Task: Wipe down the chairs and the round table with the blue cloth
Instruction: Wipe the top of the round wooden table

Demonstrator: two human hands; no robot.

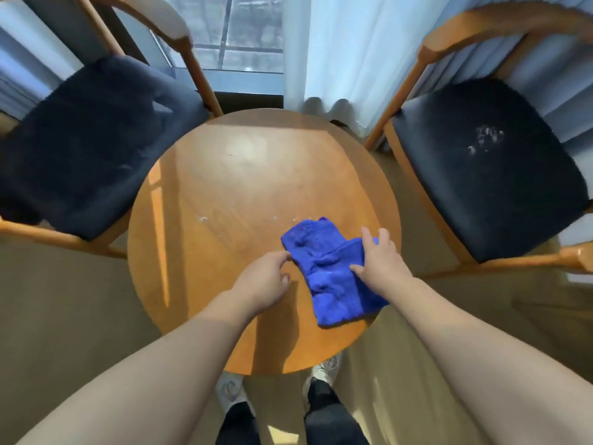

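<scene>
The blue cloth (333, 268) lies bunched up on the round table (224, 203), on the near right part. It looks soft, light and floppy, so it would likely fold over if pulled by one corner. The right hand (382, 261) lies on its right side with fingers spread out. The left hand (266, 279) touches its left edge with bent fingers; I cannot tell if it pinches. A flat palm on the thick middle looks best.

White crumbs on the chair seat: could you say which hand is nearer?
Right: the right hand on the blue cloth lies left of the crumbs; the left hand, farther left.
</scene>
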